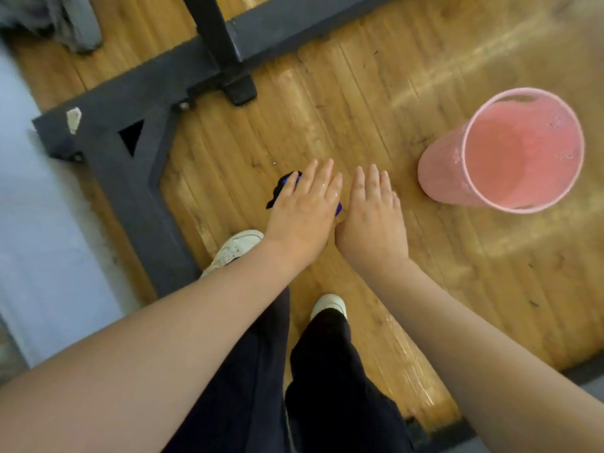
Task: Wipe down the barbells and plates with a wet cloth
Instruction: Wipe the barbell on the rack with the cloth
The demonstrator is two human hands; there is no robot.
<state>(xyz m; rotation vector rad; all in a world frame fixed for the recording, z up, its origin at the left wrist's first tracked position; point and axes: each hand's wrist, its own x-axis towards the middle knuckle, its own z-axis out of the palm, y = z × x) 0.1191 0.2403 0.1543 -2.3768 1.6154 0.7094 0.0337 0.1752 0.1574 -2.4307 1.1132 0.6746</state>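
Observation:
A dark blue cloth (281,188) sits under my left hand (304,210), peeking out past its left and right edges. The fingers lie straight and together above the cloth, and the thumb is hidden beneath the palm where the cloth is held. Just to its right, almost touching it, my right hand (372,217) is flat and holds nothing. Both hands hover above the wooden floor. No barbell or plate is in view.
A pink bucket (500,158) stands on the wooden floor to the right of my hands. A dark steel rack base (130,184) with an upright post (215,34) runs along the left and top. Grey fabric (49,21) lies top left. My shoes (235,250) are below.

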